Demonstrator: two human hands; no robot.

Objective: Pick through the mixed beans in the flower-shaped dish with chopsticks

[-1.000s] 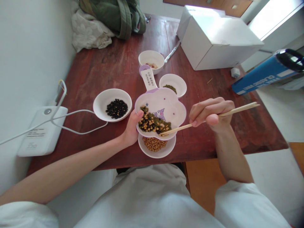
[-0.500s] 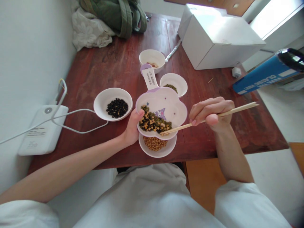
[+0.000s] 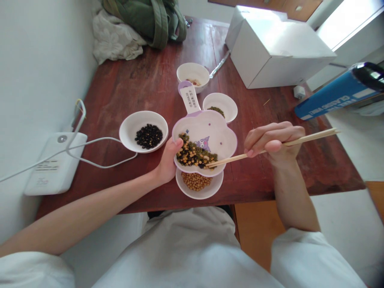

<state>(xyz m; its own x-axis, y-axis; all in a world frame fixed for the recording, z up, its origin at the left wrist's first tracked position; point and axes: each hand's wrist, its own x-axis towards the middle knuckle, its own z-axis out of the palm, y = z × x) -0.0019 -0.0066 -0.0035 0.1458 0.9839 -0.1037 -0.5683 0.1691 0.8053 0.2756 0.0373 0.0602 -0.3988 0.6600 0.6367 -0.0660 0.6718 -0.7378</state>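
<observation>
My left hand (image 3: 169, 160) grips the left edge of a flower-shaped bowl (image 3: 220, 132) with a purple rim and a labelled handle, its thumb over the rim. Mixed beans (image 3: 195, 154), green, black and yellow, lie in the lower left of this bowl. Closed around a pair of chopsticks (image 3: 312, 139), my right hand (image 3: 274, 142) is to the right, and the tips touch the beans near the bowl's front edge. Partly under the flower-shaped bowl is a white bowl (image 3: 214, 190) of soybeans (image 3: 196, 182). Black beans (image 3: 149, 136) fill part of a white bowl (image 3: 127, 130) on the left.
Behind stand a white bowl (image 3: 229, 106) with green beans and another bowl (image 3: 192, 71) with pale and reddish pieces. A white box (image 3: 258, 52), blue bottle (image 3: 330, 96) and green bag (image 3: 150, 20) are farther off. A power bank (image 3: 57, 164) with cables sits left.
My right hand has shifted slightly right with the chopsticks, and their tips have slid a little right among the beans. My left hand and the bowl stay practically the same.
</observation>
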